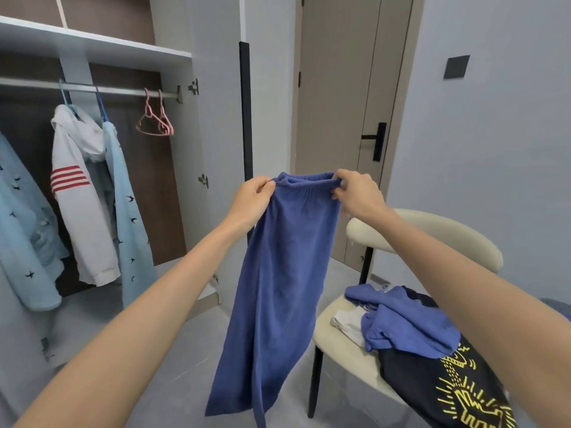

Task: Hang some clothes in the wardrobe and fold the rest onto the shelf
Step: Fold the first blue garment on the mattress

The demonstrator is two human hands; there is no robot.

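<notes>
I hold the blue trousers (pixel 278 273) up, left hand (pixel 254 196) and right hand (pixel 357 193) pinching the waistband (pixel 304 180) ends, so the legs hang straight.

Below the right hand (pixel 355 193), a cream chair (pixel 438 233) carries a crumpled blue garment (pixel 408 329), a white cloth (pixel 349 324) and a dark shirt with yellow print (pixel 432 390). Up and left of the left hand (pixel 253 196), the wardrobe rail (pixel 123 91) carries a white hoodie (pixel 80 211), a pale blue shirt (pixel 129 211) and two pink hangers (pixel 162 120)
</notes>
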